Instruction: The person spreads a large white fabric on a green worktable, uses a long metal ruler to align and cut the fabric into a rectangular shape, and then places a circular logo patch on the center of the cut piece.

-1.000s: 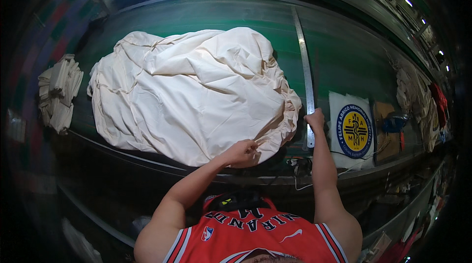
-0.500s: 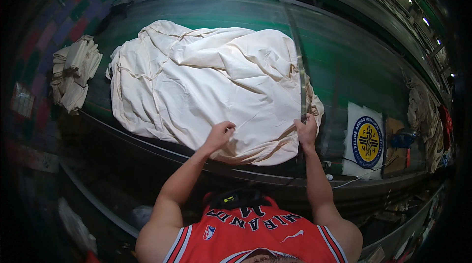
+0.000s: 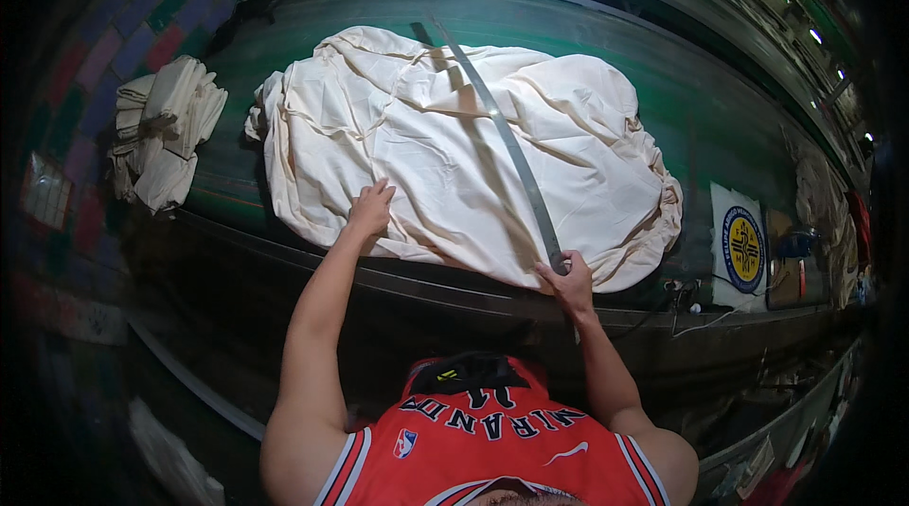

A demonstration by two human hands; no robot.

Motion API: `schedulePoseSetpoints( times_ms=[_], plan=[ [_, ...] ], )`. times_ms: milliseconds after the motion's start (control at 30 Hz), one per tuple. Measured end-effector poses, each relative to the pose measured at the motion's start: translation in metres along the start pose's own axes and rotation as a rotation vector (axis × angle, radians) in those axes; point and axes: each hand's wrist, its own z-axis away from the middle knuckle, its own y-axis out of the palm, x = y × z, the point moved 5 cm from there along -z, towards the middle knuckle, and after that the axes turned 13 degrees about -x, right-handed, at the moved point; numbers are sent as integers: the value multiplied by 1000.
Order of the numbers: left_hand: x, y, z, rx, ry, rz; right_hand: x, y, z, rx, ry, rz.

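A large heap of cream cloth (image 3: pixel 426 175) lies rumpled across the green-topped table, its right end gathered into tight folds. My left hand (image 3: pixel 372 210) rests at the heap's near edge, left of the middle, its fingers stretched out on the cloth. In my right hand (image 3: pixel 573 286), closed round its near end, is a long, thin, flat metal strip (image 3: pixel 503 127) that looks like a straight ruler. The strip leans away over the cloth toward the far left and casts a dark shadow on it. Some of the right fingers are hidden behind the strip's end.
A stack of folded cream cloth (image 3: pixel 170 123) sits at the table's left end. On the right lies a white sheet with a round blue and yellow emblem (image 3: pixel 744 248), near a white cable (image 3: pixel 705 324). More cloth (image 3: pixel 822 189) hangs farther right. The table's dark front edge (image 3: pixel 454 290) runs before me.
The strip has swung from near upright at the cloth's right side to a slant over its middle. My right hand has moved slightly left and nearer; my left hand has moved left and farther.
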Motion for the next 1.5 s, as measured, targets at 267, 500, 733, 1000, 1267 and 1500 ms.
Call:
schedulePoseSetpoints(
  times_ms=[267,500,733,1000,1267,1500],
  plan=[
    [7,-49,7,141,195,-256,40,68,68,112,83,-12],
    [23,-92,34,345,242,-154,63,107,79,72,32,40],
    [39,-124,46,248,222,-301,70,127,50,160,6,141],
    [78,-195,-23,226,53,-524,52,162,-23,262,67,103],
    [43,-149,50,1206,299,-40,60,162,-36,399,-32,213],
    [98,-150,-5,427,225,50,67,175,-40,492,-60,312]
  ],
)
